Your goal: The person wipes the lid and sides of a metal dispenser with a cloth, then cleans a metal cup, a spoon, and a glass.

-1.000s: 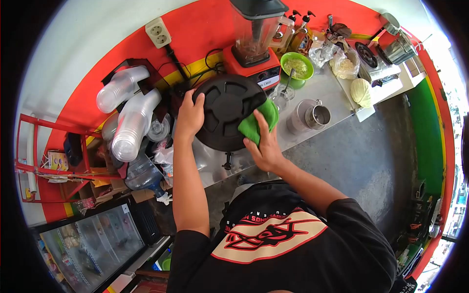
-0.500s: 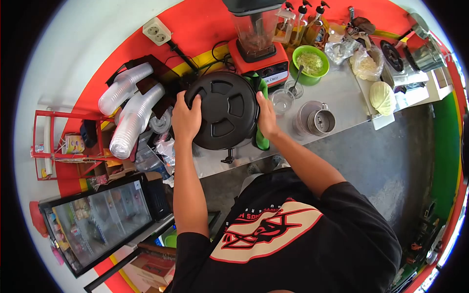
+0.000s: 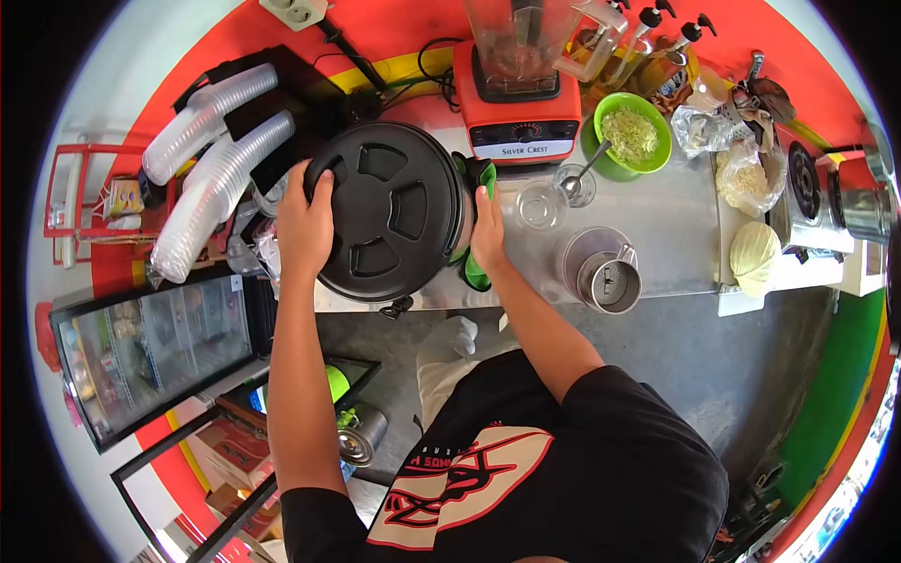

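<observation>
A large round drink dispenser with a black lid point(image 3: 364, 208) stands at the steel counter's front edge, its small dark tap point(image 3: 398, 308) pointing toward me. My left hand point(image 3: 304, 225) grips the left side of the lid, fingers curled over the rim. On the opposite side, my right hand point(image 3: 486, 231) presses against the dispenser, fingers fairly straight. A green cloth-like piece point(image 3: 477, 272) lies between that hand and the dispenser; what its fingertips hold is partly hidden. Right of this hand are a clear cup point(image 3: 542, 205) and a glass with a spoon point(image 3: 580, 184).
Behind stands a red blender point(image 3: 522, 127), with a green bowl of shredded cabbage point(image 3: 631, 139) beside it. Stacked plastic cups point(image 3: 221, 202) lie at left. A metal sifter cup point(image 3: 610, 283) sits near the front edge. A cabbage point(image 3: 755, 258) lies at far right.
My view has shifted closer to the counter. The dispenser now sits farther left relative to the blender, and more of its right side shows. Both hands remain on it.
</observation>
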### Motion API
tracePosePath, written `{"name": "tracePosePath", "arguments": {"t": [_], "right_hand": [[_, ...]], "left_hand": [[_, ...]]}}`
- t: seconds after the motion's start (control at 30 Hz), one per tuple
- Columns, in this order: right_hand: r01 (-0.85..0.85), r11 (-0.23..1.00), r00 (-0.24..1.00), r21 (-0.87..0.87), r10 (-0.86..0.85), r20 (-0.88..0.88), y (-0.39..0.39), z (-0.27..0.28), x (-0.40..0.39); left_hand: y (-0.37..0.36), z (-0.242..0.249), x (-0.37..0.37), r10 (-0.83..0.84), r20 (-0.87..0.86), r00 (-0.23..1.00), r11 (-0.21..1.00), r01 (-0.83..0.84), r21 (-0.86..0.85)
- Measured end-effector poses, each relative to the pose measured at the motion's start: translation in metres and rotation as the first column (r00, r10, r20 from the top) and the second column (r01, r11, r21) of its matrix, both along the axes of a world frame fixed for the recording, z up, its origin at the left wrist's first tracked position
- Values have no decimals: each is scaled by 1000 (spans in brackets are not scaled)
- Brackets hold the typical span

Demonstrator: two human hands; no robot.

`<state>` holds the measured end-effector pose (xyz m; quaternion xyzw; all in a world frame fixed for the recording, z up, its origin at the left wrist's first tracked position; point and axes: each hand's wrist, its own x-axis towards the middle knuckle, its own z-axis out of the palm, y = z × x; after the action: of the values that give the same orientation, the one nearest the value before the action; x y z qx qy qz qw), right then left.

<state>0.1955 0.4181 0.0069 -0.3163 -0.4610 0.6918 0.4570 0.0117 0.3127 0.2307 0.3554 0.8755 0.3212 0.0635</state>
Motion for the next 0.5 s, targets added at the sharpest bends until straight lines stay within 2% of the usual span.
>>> {"name": "tracePosePath", "arguments": {"t": [0.13, 0.2, 0.27, 0.33, 0.37, 0.43, 0.47, 0.5], "right_hand": [[35, 998, 999, -46, -34, 21, -11, -13, 1], [-43, 997, 989, -59, 51, 138, -16, -25, 9], [-38, 998, 986, -54, 46, 162, -20, -39, 12], [-9, 1000, 966, 23, 2, 258, -18, -29, 12], [-3, 999, 969, 34, -5, 248, -13, -25, 9], [-95, 980, 984, -175, 120, 133, -2, -21, 4], [-94, 959, 995, -266, 99, 8, 1, -18, -3], [-101, 962, 994, -252, 106, 7, 1, 1, -7]], "left_hand": [[1, 0, -2, 35, 48, 998, 999, -36, 5], [0, -2, -4, 27, 73, 997, 1000, -28, 8], [0, -7, -11, 13, -12, 1000, 1000, -13, 0], [1, -6, -11, 12, 33, 999, 1000, -12, 1], [0, -6, -11, 9, 41, 999, 1000, -9, 8], [-1, -7, -8, 29, -1, 1000, 1000, -29, -11], [-1, -7, -8, 53, -38, 998, 998, -54, -31], [-1, -5, -8, 60, -40, 997, 998, -61, -17]]}}
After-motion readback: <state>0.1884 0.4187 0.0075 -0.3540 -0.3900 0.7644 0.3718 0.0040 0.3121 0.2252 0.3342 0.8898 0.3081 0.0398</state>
